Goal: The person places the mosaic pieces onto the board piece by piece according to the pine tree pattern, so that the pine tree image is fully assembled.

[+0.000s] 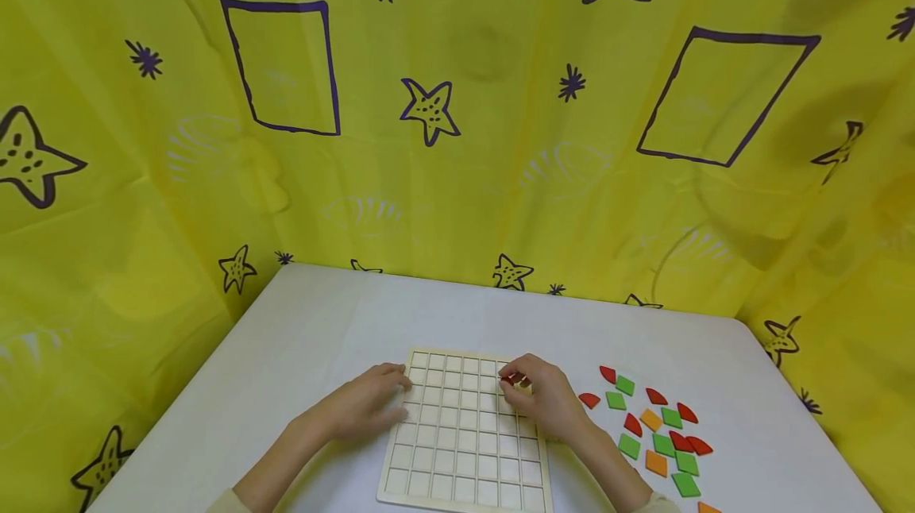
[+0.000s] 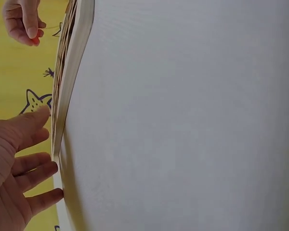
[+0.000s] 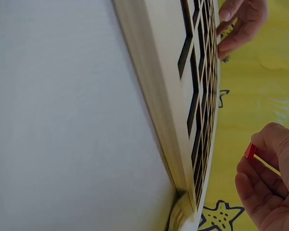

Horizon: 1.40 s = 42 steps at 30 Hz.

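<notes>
A pale wooden grid board (image 1: 457, 440), divided into square cells, lies in front of me. My left hand (image 1: 372, 406) is at its left edge, fingertips right at the rim and fingers spread loosely. In the left wrist view, those fingers (image 2: 36, 174) are extended beside the board's side. Over the board's upper right cells, my right hand (image 1: 546, 398) pinches a small red piece (image 3: 250, 151) between thumb and fingertips. The fingers partly cover that piece, hiding its full outline.
Right of the board lie several loose pieces on the white table (image 1: 343, 306): red quarter-circles (image 1: 655, 396), green squares (image 1: 629, 446) and orange squares (image 1: 655, 463). A yellow curtain (image 1: 486, 179) with dark starfish drawings hangs behind the table and along both sides.
</notes>
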Motion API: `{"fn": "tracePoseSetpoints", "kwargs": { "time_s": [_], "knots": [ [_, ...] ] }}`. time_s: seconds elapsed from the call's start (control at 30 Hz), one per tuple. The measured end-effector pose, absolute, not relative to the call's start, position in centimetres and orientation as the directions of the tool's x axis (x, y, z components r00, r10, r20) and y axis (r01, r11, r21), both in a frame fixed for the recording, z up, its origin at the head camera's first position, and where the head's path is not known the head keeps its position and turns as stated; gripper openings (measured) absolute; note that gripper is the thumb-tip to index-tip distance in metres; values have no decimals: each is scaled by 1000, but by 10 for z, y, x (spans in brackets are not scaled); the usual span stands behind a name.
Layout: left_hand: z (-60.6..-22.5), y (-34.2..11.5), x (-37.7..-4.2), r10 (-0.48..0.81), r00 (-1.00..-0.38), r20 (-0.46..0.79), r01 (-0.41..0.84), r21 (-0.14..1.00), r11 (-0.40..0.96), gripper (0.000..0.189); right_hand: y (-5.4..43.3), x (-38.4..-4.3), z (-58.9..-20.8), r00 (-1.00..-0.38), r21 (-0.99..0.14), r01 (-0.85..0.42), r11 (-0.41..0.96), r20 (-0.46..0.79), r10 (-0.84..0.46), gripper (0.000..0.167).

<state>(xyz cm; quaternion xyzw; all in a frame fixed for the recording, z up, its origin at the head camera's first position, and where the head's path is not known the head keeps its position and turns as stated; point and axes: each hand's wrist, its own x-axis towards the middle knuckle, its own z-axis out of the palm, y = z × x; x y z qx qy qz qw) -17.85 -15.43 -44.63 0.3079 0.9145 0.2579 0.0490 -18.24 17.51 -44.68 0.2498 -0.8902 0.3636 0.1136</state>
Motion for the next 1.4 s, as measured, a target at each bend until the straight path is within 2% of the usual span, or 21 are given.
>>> {"fn": "tracePoseSetpoints", "kwargs": {
  "time_s": [0.37, 0.77, 1.13, 1.4],
  "knots": [
    [-448, -155, -183, 609, -790, 75, 556, 508, 658, 37, 154, -197, -449, -849, -562, -529, 636, 349, -397, 8],
    [-451, -154, -184, 615, -783, 94, 568, 512, 645, 35, 142, -215, -447, -837, -441, -547, 711, 290, -464, 4],
    [-446, -154, -182, 605, -795, 41, 513, 578, 635, 43, 133, -232, -445, -766, -310, -643, 700, 285, -577, 6],
    [-449, -153, -182, 588, -808, 45, 502, 575, 646, 32, 130, -234, -443, -775, -333, -631, 701, 232, -588, 7]
  ]
}}
